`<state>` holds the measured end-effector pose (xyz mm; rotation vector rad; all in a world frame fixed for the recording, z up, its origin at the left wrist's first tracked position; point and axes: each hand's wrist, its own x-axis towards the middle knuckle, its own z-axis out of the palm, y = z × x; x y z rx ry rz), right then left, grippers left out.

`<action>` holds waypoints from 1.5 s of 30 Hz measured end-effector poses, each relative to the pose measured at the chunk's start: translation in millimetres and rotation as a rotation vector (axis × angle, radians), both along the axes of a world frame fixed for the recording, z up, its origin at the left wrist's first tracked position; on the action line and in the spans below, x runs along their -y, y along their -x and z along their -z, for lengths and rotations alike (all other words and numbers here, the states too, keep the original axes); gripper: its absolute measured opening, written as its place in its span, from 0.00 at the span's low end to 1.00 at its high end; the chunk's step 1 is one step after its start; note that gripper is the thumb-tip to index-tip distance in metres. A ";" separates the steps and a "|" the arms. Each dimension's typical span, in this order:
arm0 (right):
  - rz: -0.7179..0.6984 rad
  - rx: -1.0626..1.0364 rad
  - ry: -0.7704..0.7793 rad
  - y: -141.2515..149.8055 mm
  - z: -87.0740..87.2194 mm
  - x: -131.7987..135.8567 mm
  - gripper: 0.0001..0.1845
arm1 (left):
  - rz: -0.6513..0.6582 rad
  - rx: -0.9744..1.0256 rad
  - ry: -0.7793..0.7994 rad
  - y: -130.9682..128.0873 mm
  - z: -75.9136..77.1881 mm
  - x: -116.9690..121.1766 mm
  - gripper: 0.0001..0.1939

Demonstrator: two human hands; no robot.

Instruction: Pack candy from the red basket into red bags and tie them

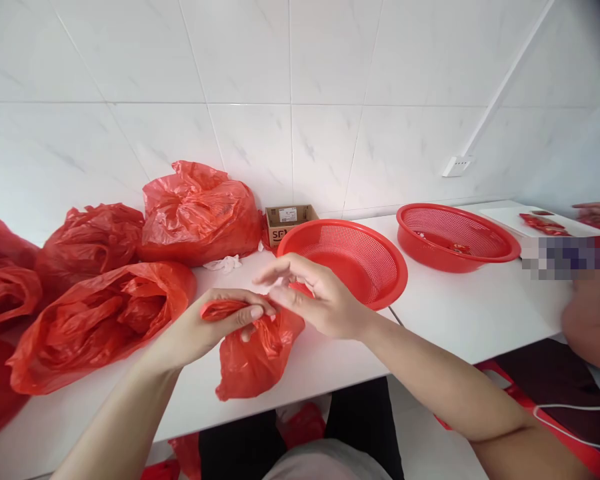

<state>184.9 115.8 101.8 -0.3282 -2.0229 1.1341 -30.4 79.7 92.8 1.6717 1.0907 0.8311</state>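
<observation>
A small red plastic bag (257, 360) rests on the white table near its front edge, its top gathered and twisted. My left hand (225, 323) is closed around the gathered neck of this bag, thumb on top. Just to the right and slightly above, my right hand (320, 297) has its fingers stretched out and apart, with nothing seen in it. Its fingertips hover close to the bag's neck; whether they touch it I cannot tell. Behind my right hand stands a red perforated basket (385, 267), partly covered by the hand. What the small bag contains is hidden.
Several large red plastic bags (200, 213) crowd the left side, including an open-mouthed bag (100, 333). A cardboard box (276, 235) and crumpled tissue (223, 264) lie by the tiled wall. Another red basket (457, 237) and a white board (510, 220) stand right, near another person's arm (593, 320).
</observation>
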 end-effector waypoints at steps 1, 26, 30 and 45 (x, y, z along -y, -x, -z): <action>0.025 0.012 0.040 3.3 7.5 -4.6 0.12 | 0.012 -0.036 0.000 0.7 0.1 0.6 0.06; 0.426 0.454 -0.051 -27.4 29.6 -68.7 0.20 | -0.336 -0.456 -0.732 39.2 72.1 46.5 0.07; 0.427 0.355 0.073 -19.5 39.6 -75.6 0.19 | -0.356 -0.367 -0.541 41.4 73.1 54.0 0.09; -0.117 0.033 0.392 37.2 23.5 -31.3 0.21 | -0.285 0.441 0.211 -29.1 67.0 17.9 0.10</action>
